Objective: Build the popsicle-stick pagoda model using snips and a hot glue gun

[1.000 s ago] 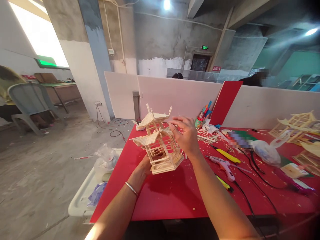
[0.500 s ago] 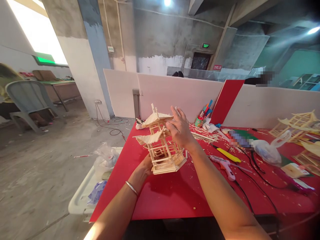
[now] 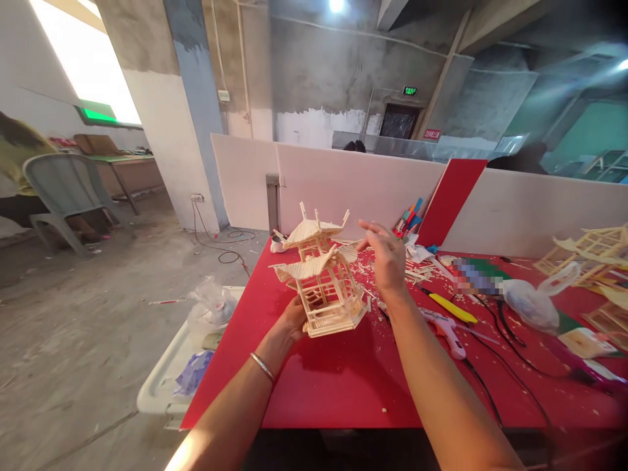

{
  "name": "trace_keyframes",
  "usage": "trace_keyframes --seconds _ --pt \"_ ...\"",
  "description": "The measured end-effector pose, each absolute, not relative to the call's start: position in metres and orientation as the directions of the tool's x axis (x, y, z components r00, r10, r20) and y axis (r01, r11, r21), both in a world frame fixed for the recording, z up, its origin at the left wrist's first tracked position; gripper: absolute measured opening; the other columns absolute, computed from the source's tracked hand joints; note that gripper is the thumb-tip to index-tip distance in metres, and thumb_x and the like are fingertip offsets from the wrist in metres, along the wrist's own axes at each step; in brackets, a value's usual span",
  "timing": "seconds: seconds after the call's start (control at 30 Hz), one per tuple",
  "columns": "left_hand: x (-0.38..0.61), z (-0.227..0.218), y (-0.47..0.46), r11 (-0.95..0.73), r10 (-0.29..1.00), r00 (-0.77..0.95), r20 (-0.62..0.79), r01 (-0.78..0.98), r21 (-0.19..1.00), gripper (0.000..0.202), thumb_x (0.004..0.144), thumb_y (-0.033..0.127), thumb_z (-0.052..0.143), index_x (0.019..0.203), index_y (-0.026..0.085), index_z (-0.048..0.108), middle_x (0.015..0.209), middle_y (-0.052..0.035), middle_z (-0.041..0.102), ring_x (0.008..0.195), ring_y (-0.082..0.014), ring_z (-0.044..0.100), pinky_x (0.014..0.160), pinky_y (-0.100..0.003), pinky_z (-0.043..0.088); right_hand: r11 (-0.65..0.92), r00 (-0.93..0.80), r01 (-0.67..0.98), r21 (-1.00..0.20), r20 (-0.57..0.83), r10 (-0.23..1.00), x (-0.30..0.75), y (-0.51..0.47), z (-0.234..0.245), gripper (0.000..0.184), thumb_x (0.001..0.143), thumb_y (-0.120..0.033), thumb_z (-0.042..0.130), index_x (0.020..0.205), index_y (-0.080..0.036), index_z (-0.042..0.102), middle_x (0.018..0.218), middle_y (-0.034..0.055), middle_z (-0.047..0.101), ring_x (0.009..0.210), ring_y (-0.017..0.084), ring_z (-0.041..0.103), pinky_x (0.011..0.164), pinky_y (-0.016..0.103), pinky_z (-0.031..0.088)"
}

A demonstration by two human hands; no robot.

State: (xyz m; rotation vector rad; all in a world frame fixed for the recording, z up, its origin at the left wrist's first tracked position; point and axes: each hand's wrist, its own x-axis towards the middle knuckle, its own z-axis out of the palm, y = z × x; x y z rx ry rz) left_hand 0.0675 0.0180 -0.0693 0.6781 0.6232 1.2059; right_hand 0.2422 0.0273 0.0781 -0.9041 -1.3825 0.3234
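A two-tiered pavilion model built of thin wooden sticks is held above the red table, tilted a little. My left hand grips it low on its left side, with the fingertips hidden behind the base. Just right of the roofs is my right hand, raised, its fingers stretched toward the model and apart from one another. I see nothing held in that hand. Short sticks stand up from the corners of the upper roof.
Right of my arm lie a pink glue gun, a yellow utility knife and a plastic bag. Another stick model stands at far right. Loose sticks and scraps cover the back. A white bin sits beside the table.
My right hand has come off the upper roof and drawn away to the right, leaving the roof corner visible. My left hand keeps its hold on the model. The view has shifted slightly.
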Motion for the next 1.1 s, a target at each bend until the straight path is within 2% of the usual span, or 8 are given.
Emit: trace_keyframes --seconds 0.1,0.17,0.23,0.4,0.5,0.77,0.93,1.1 --pt "0.065 -0.068 0.020 0.186 0.979 0.185 -0.090 -0.606 0.774 0.043 0.052 0.019 0.090 0.089 0.012 0.072 0.086 -0.0120 0.076 0.080 -0.0292 0.073 0.081 -0.043 0.058 0.580 0.298 0.212 -0.787 0.617 0.729 0.247 0.020 0.058 0.028 0.086 -0.043 0.057 0.093 -0.024 0.075 0.122 0.0053 0.067 0.123 0.025 0.055 0.110 0.047 0.035" --pt "0.063 -0.066 0.020 0.137 0.990 0.122 -0.077 -0.620 0.772 0.046 0.045 0.017 0.092 0.085 0.011 0.071 0.080 -0.0100 0.075 0.073 -0.0254 0.072 0.077 -0.040 0.058 0.492 0.252 0.146 -0.858 0.513 0.821 0.247 0.013 0.040 0.043 0.083 -0.046 0.061 0.119 -0.024 0.067 0.133 0.0062 0.061 0.127 0.026 0.053 0.110 0.047 0.037" --pt "0.063 -0.064 0.019 0.106 0.994 0.086 -0.067 -0.628 0.771 0.047 0.043 0.017 0.093 0.083 0.011 0.070 0.077 -0.0087 0.075 0.069 -0.0232 0.071 0.073 -0.037 0.058 0.397 0.150 0.139 -0.907 0.416 0.897 0.243 0.006 0.024 0.051 0.079 -0.045 0.064 0.125 -0.024 0.063 0.138 0.0071 0.058 0.130 0.028 0.051 0.110 0.048 0.037" --pt "0.063 -0.061 0.021 0.023 1.000 0.005 -0.026 -0.626 0.779 0.046 0.041 0.014 0.090 0.081 0.013 0.068 0.076 -0.0056 0.074 0.067 -0.0208 0.069 0.072 -0.035 0.056 0.358 0.007 0.212 -0.909 0.368 0.930 0.227 0.004 0.008 0.044 0.076 -0.044 0.067 0.114 -0.023 0.069 0.129 0.0076 0.064 0.123 0.028 0.055 0.106 0.045 0.040" --pt "0.064 -0.061 0.023 -0.027 0.999 -0.038 0.005 -0.619 0.785 0.043 0.043 0.011 0.086 0.081 0.015 0.065 0.074 -0.0029 0.072 0.066 -0.0187 0.067 0.071 -0.033 0.054 0.366 0.030 0.199 -0.909 0.379 0.925 0.221 0.015 0.008 0.044 0.072 -0.041 0.070 0.113 -0.024 0.070 0.119 0.0059 0.069 0.113 0.027 0.061 0.099 0.043 0.046" --pt "0.067 -0.056 0.018 -0.119 0.992 -0.086 0.087 -0.507 0.854 0.046 0.052 0.014 0.079 0.094 0.018 0.061 0.079 -0.0006 0.068 0.071 -0.0171 0.063 0.069 -0.028 0.049 0.330 0.196 0.095 -0.939 0.343 0.919 0.220 0.042 -0.016 0.030 0.066 -0.041 0.072 0.089 -0.021 0.069 0.094 0.0059 0.075 0.094 0.027 0.067 0.082 0.039 0.051" --pt "0.065 -0.047 0.012 -0.194 0.981 -0.061 0.186 -0.428 0.883 0.042 0.058 0.017 0.076 0.099 0.019 0.065 0.099 -0.0050 0.070 0.097 -0.0233 0.062 0.086 -0.029 0.047 0.325 0.301 -0.046 -0.945 0.297 0.906 0.233 0.045 -0.028 0.029 0.066 -0.048 0.074 0.073 -0.021 0.063 0.075 0.0036 0.072 0.084 0.023 0.067 0.078 0.036 0.051" --pt "0.063 -0.034 0.003 -0.231 0.971 -0.042 0.234 -0.401 0.886 0.053 0.064 0.026 0.077 0.115 0.020 0.067 0.118 -0.0080 0.069 0.118 -0.0308 0.056 0.097 -0.034 0.044 0.310 0.308 -0.209 -0.927 0.238 0.921 0.244 0.042 -0.030 0.038 0.061 -0.056 0.076 0.075 -0.022 0.064 0.073 0.0029 0.072 0.078 0.023 0.069 0.078 0.040 0.053"
